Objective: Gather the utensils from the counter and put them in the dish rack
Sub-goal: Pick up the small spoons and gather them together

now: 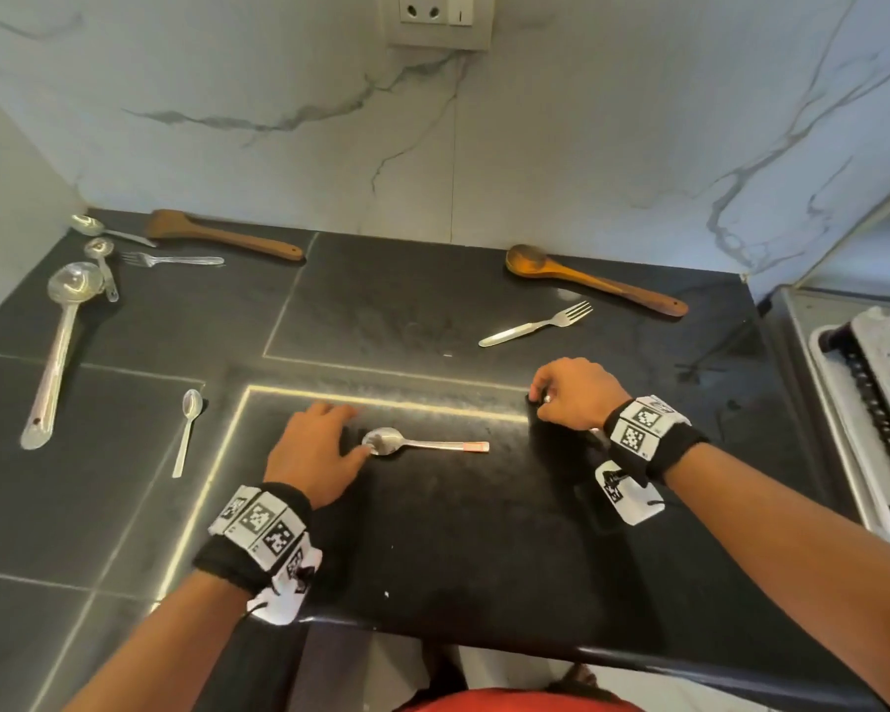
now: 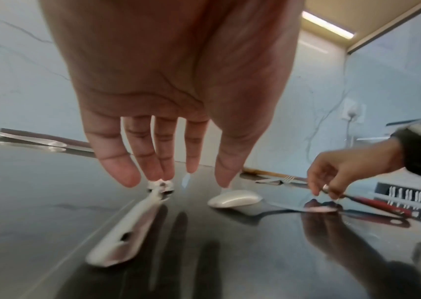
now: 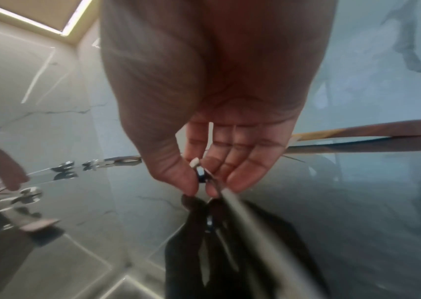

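Note:
A steel spoon (image 1: 422,444) with an orange tag on its handle lies on the black counter (image 1: 432,531) in front of me. My left hand (image 1: 349,429) hovers over it with straight fingers, and the thumb touches the spoon bowl (image 2: 233,199). My right hand (image 1: 538,400) is curled at the spoon's right and pinches the tip of a slim red-handled utensil (image 2: 378,204) between thumb and forefinger. That utensil (image 3: 245,214) slants down under my wrist, so the head view hides most of it. The dish rack (image 1: 874,403) stands at the far right.
A fork (image 1: 535,323) and a wooden spoon (image 1: 592,282) lie behind my right hand. Far left lie a ladle (image 1: 55,352), a teaspoon (image 1: 187,431), another fork (image 1: 173,259), two small spoons and a wooden spatula (image 1: 222,236). A marble wall backs the counter.

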`<state>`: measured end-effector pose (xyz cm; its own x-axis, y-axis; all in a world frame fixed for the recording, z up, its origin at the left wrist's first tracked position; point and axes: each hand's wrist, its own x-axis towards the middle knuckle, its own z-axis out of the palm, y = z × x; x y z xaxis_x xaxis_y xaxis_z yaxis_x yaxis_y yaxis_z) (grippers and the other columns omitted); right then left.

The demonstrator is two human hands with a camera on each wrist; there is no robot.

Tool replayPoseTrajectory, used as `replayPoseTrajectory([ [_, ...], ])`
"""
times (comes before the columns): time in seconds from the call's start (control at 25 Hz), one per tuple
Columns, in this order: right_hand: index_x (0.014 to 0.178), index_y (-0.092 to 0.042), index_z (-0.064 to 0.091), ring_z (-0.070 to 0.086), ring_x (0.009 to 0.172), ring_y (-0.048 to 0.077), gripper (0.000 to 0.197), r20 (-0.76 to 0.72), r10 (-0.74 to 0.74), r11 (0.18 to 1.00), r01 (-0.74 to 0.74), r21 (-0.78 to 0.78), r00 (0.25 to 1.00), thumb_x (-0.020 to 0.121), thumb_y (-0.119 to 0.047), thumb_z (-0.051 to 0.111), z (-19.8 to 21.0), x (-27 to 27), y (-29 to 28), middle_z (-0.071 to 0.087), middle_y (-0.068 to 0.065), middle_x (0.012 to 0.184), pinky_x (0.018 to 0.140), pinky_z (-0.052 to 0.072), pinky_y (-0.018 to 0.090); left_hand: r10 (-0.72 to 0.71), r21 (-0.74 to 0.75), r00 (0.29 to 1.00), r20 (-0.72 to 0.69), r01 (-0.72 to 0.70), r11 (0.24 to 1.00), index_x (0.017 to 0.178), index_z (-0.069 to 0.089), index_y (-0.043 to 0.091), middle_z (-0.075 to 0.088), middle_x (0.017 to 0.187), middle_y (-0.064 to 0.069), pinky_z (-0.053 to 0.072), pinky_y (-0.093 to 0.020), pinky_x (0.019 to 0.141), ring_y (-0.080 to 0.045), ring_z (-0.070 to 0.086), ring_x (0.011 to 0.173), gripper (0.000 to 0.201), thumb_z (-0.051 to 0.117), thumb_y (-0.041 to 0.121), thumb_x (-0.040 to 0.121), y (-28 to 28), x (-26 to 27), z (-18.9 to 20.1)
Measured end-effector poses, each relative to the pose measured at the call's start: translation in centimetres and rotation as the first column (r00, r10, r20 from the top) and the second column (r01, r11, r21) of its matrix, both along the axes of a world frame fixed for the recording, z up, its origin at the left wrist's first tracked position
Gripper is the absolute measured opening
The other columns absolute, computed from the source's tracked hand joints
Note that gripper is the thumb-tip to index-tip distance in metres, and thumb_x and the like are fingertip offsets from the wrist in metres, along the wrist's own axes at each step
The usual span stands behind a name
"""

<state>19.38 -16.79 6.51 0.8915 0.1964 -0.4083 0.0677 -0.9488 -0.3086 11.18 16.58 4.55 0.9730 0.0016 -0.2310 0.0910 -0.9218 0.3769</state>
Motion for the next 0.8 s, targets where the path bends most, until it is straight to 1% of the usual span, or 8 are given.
replayPoseTrajectory([
  [0.08, 0.095, -0.03, 0.076, 0.066, 0.094, 0.017, 0.018, 0.033, 0.076, 0.996, -0.077, 0.039, 0.997, 0.08, -0.023, 0.069, 0.3, -0.7, 1.8, 0.069, -0.006, 0.098, 0.088, 0.054, 0.036, 0.081, 0.041, 0.996, -0.034, -0.079, 0.996, 0.137, 0.048, 0.019, 0.052, 0.133, -0.009, 0.044, -0.043, 0.102, -0.03, 0.051, 0.121, 0.059, 0.067, 0.037, 0.083, 1.9, 0.6, -0.7],
  [0.16, 0.1, -0.025, 0.078, 0.063, 0.094, 0.017, 0.021, 0.075, 0.13, 0.985, -0.137, 0.106, 0.989, 0.085, -0.019, 0.065, 0.5, -1.4, 3.7, 0.065, -0.004, 0.098, 0.09, 0.052, 0.037, 0.121, 0.021, 0.991, -0.059, -0.12, 0.993, 0.137, 0.048, 0.019, 0.052, 0.132, -0.01, 0.046, -0.045, 0.1, -0.031, 0.054, 0.118, 0.06, 0.068, 0.037, 0.083, 2.7, 1.5, -1.3],
  [0.28, 0.111, -0.024, 0.076, 0.06, 0.097, 0.018, 0.027, 0.139, 0.193, 0.959, -0.216, 0.184, 0.971, 0.09, -0.016, 0.061, 0.7, -1.9, 6.0, 0.061, -0.001, 0.102, 0.09, 0.048, 0.035, 0.122, 0.027, 0.991, -0.048, -0.121, 0.992, 0.121, 0.056, 0.025, 0.057, 0.122, -0.006, 0.051, -0.045, 0.091, -0.03, 0.06, 0.106, 0.039, 0.064, 0.037, 0.085, 2.3, 2.6, -1.2],
  [0.36, 0.114, -0.024, 0.074, 0.06, 0.096, 0.016, 0.027, 0.167, 0.193, 0.936, -0.232, 0.264, 0.967, 0.092, -0.015, 0.061, 0.9, -2.4, 6.9, 0.062, -0.001, 0.103, 0.088, 0.049, 0.033, 0.121, 0.064, 0.991, -0.056, -0.117, 0.991, 0.112, 0.057, 0.025, 0.062, 0.116, -0.006, 0.05, -0.041, 0.085, -0.031, 0.061, 0.102, 0.026, 0.059, 0.034, 0.088, 1.5, 2.9, -0.8],
  [0.48, 0.116, -0.024, 0.072, 0.064, 0.091, 0.012, 0.026, 0.195, 0.15, 0.892, -0.217, 0.395, 0.969, 0.091, -0.017, 0.066, 1.0, -3.3, 7.7, 0.065, -0.006, 0.104, 0.086, 0.052, 0.028, 0.101, 0.127, 0.992, -0.071, -0.091, 0.988, 0.113, 0.053, 0.016, 0.063, 0.116, -0.011, 0.046, -0.042, 0.083, -0.035, 0.059, 0.106, 0.023, 0.053, 0.027, 0.092, 0.3, 3.0, -0.3],
  [0.6, 0.12, -0.026, 0.071, 0.067, 0.083, 0.008, 0.032, 0.158, 0.096, 0.853, -0.163, 0.495, 0.983, 0.088, -0.02, 0.071, 0.7, -4.3, 8.3, 0.068, -0.008, 0.1, 0.082, 0.055, 0.023, 0.069, 0.137, 0.996, -0.057, -0.061, 0.989, 0.11, 0.049, 0.008, 0.059, 0.116, -0.018, 0.045, -0.045, 0.082, -0.04, 0.058, 0.106, 0.02, 0.048, 0.021, 0.094, -0.1, 2.4, -0.2],
  [0.72, 0.119, -0.022, 0.072, 0.066, 0.075, 0.001, 0.034, 0.109, 0.007, 0.807, -0.07, 0.587, 0.994, 0.085, -0.017, 0.074, 0.0, -4.7, 9.2, 0.072, -0.007, 0.094, 0.075, 0.053, 0.018, 0.172, -0.033, 0.984, -0.041, -0.173, 0.984, 0.102, 0.053, 0.014, 0.063, 0.105, -0.014, 0.046, -0.042, 0.082, -0.037, 0.059, 0.099, 0.013, 0.044, 0.015, 0.094, 0.6, 1.5, -0.1],
  [0.8, 0.115, -0.018, 0.075, 0.066, 0.076, -0.002, 0.031, 0.066, -0.041, 0.752, -0.013, 0.659, 0.997, 0.085, -0.013, 0.075, -0.4, -4.8, 10.0, 0.075, -0.006, 0.095, 0.074, 0.051, 0.014, 0.271, -0.178, 0.962, 0.001, -0.267, 0.947, 0.096, 0.055, 0.021, 0.067, 0.094, -0.01, 0.048, -0.039, 0.079, -0.032, 0.062, 0.089, 0.016, 0.042, 0.012, 0.091, 1.5, 1.0, -0.2],
])
